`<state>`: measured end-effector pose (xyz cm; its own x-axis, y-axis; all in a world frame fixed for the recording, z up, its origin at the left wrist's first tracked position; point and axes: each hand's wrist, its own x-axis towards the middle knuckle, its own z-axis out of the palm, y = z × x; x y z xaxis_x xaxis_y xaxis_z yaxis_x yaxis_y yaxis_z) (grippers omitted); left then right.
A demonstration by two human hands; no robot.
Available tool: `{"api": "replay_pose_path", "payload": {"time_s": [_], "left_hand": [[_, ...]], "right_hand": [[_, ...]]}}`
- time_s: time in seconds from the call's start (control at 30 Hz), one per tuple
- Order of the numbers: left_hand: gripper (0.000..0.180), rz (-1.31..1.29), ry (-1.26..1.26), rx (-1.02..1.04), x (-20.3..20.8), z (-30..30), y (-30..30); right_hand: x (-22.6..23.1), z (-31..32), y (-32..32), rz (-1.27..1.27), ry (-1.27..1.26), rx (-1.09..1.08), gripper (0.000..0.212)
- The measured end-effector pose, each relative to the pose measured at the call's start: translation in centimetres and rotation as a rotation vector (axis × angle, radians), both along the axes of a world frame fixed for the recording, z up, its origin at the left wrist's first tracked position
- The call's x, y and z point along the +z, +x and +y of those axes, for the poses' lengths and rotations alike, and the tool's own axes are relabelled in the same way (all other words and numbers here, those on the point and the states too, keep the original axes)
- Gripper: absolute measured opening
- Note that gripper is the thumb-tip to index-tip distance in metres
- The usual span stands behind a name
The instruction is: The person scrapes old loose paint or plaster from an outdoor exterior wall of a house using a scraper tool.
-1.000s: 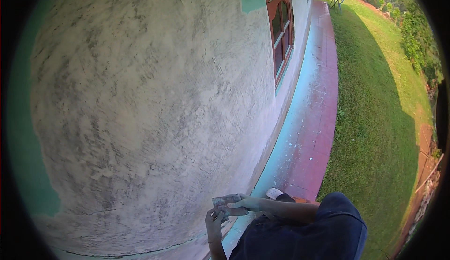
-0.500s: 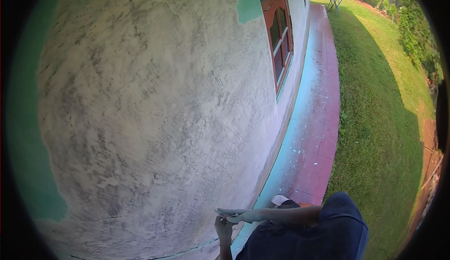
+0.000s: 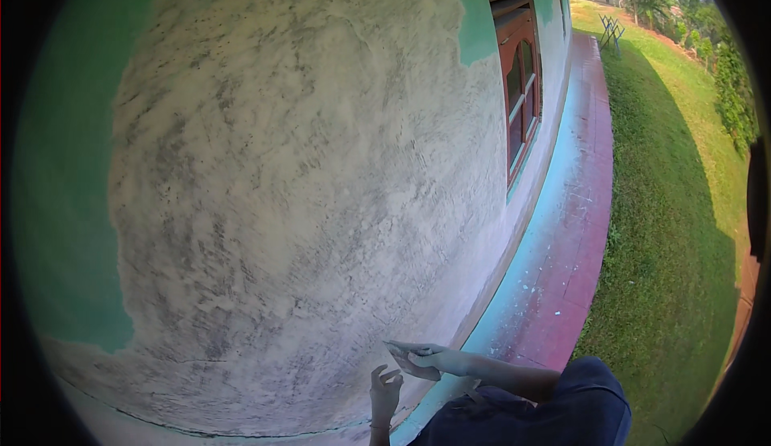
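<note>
My right hand reaches in from the right with its thumb on top of a flat, thin greyish piece. One pointed end of that piece faces the wall; its exact kind is hard to make out. Just below and to the left is my left hand, raised, its fingers bent but apart, with nothing seen in it. The two hands are close together but not touching. Before them stands a wall with a large whitish-grey rough patch, edged by green paint at the left and top.
Further along the wall is a brown-framed window. A walkway, blue by the wall and reddish outside, runs beside it with small pale flakes on it. Grass lies to the right, with a folding rack far off.
My left hand has come away from the flat piece, which my right hand keeps holding. The view has shifted, so the wall and window sit further right and lower.
</note>
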<state>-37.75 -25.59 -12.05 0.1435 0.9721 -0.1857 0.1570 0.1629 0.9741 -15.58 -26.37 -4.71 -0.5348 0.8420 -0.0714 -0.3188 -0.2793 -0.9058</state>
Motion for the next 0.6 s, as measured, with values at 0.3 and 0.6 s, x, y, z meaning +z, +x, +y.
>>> {"api": "replay_pose_path", "payload": {"time_s": [0.3, 0.6], "left_hand": [[0.025, 0.591, 0.841, -0.099, 16.5, 1.4, -5.4], [0.052, 0.807, 1.549, 0.817, 32.3, -0.2, -12.5]], "right_hand": [[13.8, 4.1, 5.0, -0.229, 0.448, -0.56, 0.058], [23.6, 10.1, 1.2, -0.624, 1.348, -0.881, 0.058]]}}
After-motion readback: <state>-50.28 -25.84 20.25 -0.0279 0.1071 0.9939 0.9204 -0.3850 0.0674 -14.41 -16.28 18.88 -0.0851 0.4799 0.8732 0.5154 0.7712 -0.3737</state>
